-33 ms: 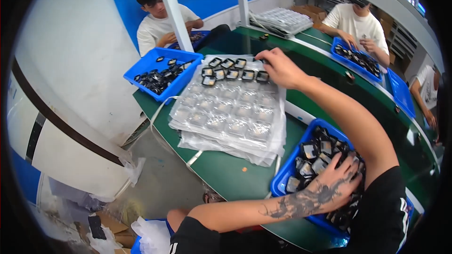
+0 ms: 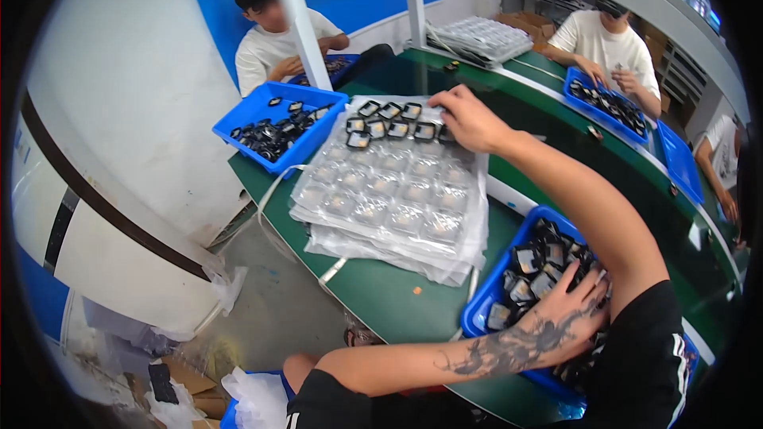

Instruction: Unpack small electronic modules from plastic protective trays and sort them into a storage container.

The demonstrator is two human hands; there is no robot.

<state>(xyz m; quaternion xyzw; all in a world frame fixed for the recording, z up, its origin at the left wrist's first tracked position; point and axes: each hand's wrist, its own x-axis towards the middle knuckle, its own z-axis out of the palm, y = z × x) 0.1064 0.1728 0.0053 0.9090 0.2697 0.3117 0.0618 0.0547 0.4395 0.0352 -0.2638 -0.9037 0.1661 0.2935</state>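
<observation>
My right hand (image 2: 470, 117) is at the far right corner of a clear plastic blister tray (image 2: 381, 199), its fingers bent down and closed. What they hold is hidden; one small black square piece (image 2: 446, 135) shows partly beside the palm. Several similar black-framed pieces (image 2: 397, 129) with pale centres sit in the tray's far rows, while the nearer pockets hold none. My tattooed left hand (image 2: 576, 302) reaches across into a blue bin (image 2: 470, 314) full of such pieces (image 2: 528, 260). Its fingers are apart and rest on the pile.
Another blue bin (image 2: 230, 121) of black pieces stands beyond the tray at left. The green table (image 2: 373, 306) has a curved near edge. White frame posts (image 2: 300, 24) rise behind. Several people work across the table, with another bin (image 2: 572, 95) and stacked trays (image 2: 481, 36).
The whole view has shifted slightly. A bit of black at my right fingertips showed before and is hidden now. My left hand stays in the bin.
</observation>
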